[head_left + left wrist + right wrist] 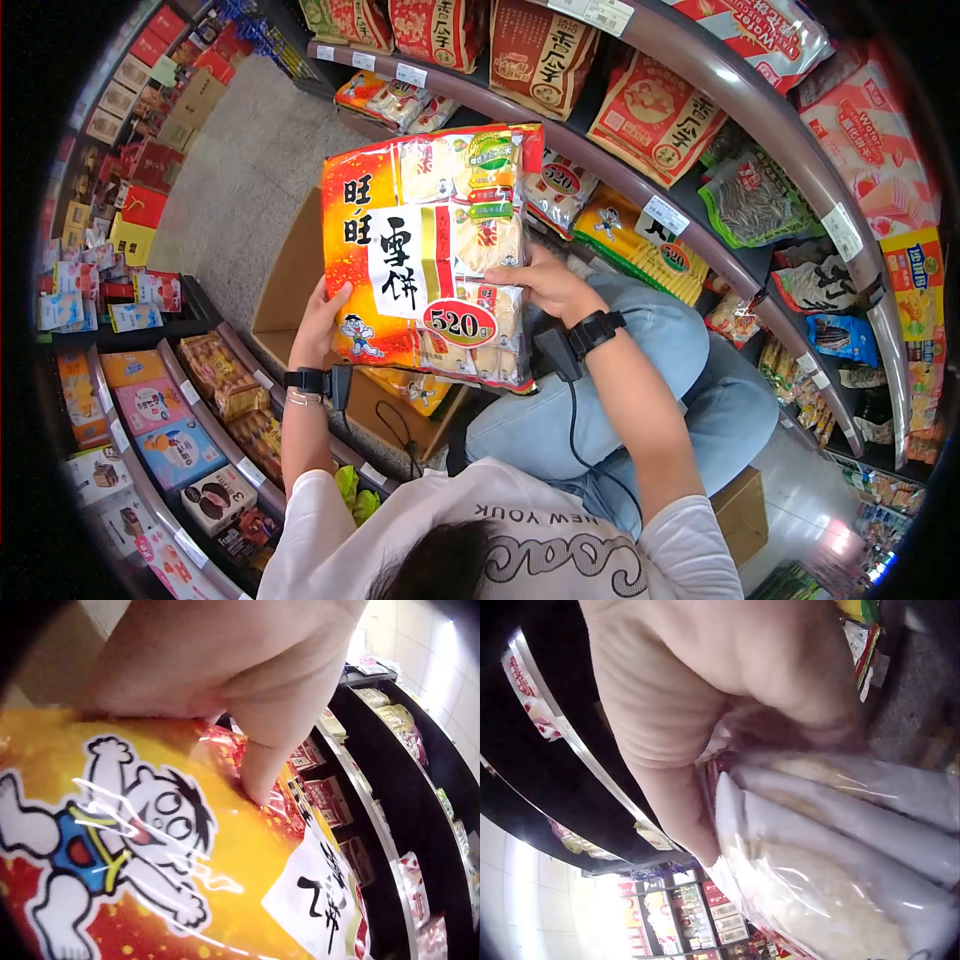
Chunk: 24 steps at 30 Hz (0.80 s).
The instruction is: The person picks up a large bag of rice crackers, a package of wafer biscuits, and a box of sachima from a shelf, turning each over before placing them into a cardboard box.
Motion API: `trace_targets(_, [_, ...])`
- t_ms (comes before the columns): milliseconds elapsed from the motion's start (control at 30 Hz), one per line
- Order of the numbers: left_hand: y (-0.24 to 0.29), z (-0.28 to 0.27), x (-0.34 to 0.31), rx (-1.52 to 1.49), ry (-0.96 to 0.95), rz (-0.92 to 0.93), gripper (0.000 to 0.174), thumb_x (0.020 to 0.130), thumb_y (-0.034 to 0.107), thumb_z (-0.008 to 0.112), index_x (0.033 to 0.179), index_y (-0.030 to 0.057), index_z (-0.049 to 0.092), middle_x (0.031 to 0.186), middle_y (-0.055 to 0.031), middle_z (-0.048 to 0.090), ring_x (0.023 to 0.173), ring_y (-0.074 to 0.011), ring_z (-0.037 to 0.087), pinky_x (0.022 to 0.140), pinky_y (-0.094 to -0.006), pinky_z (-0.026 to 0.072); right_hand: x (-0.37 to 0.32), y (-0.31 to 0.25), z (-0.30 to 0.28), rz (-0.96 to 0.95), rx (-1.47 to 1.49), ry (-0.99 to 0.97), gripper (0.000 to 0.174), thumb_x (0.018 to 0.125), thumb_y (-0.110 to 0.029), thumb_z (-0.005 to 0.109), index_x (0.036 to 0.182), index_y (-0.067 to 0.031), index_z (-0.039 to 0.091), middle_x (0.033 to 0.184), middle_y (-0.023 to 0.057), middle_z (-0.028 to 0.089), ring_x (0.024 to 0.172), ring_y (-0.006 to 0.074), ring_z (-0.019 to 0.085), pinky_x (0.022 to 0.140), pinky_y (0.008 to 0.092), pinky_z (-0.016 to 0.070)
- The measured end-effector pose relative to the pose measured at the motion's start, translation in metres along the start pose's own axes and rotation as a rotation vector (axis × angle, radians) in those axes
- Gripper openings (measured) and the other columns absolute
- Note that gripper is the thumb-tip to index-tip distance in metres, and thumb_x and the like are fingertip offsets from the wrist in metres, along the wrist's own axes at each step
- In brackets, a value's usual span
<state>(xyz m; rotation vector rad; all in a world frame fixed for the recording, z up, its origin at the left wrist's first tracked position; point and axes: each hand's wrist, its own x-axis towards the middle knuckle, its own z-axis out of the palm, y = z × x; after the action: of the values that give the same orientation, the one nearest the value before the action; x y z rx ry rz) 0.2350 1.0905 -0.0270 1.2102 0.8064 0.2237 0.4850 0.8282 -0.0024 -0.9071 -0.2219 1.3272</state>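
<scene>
A large red, orange and clear snack bag (385, 235) marked 520 is held up in front of the person, its printed face toward the head camera. The left hand (318, 322) grips its left edge, thumb on the front; in the left wrist view that thumb presses the bag (247, 870) near a cartoon figure. At the right edge the right hand (548, 287) pinches the bag, thumb across the front. Wrapped round crackers (817, 892) show through clear film beside the right hand (727, 667) in the right wrist view. The fingers behind the bag are hidden.
Below the bag is a cardboard box (285, 290) with a yellow-orange packet (410, 388) in it. Curved shelves (740, 90) of snack bags rise on the right, with yellow packs (640, 240) on a lower one. More shelves (180, 390) stand at left. The person's bent legs (620, 370) are close below.
</scene>
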Motion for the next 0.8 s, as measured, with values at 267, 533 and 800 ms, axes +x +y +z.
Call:
trace_targets(267, [0.057,0.088,-0.020,0.197,-0.061,-0.006,0.065,0.091,0.036,0.059,0.145,0.0121,0.030,0.140,-0.0072,0.043,0.128,-0.0194,0.039,0.096,-0.0487,0.0357,-0.002,0.011,0.017,-0.215,-0.038,0.101,0.063,0.071,-0.002,0.077,0.126,0.0033,0.045,0.117,0.0143,0.060,0.105,0.0197,0.059,0.092,0.0342,0.0469])
trace_targets(533, [0.020,0.168,-0.047,0.213,0.024,0.394,0.097,0.077,0.012,0.075,0.147,0.0084,0.007,0.130,-0.0106,0.042,0.117,-0.0200,0.045,0.098,-0.0357,0.0391,0.002,0.058,0.061,-0.408,-0.769,0.151,0.060,0.073,-0.020,0.073,0.121,-0.0004,0.045,0.110,0.0192,0.059,0.103,0.0259,0.059,0.085,0.0354,0.0464])
trace_targets(800, [0.019,0.093,-0.087,-0.247,0.534,0.206,0.053,0.076,0.004,0.073,0.119,0.0056,0.041,0.105,-0.0075,0.057,0.095,-0.0165,0.057,0.083,-0.0299,0.0468,0.010,0.118,0.119,-0.646,-0.998,-0.330,0.084,0.066,-0.014,0.070,0.139,-0.0035,0.030,0.143,0.0257,0.031,0.135,0.0404,0.026,0.108,0.0461,0.0263])
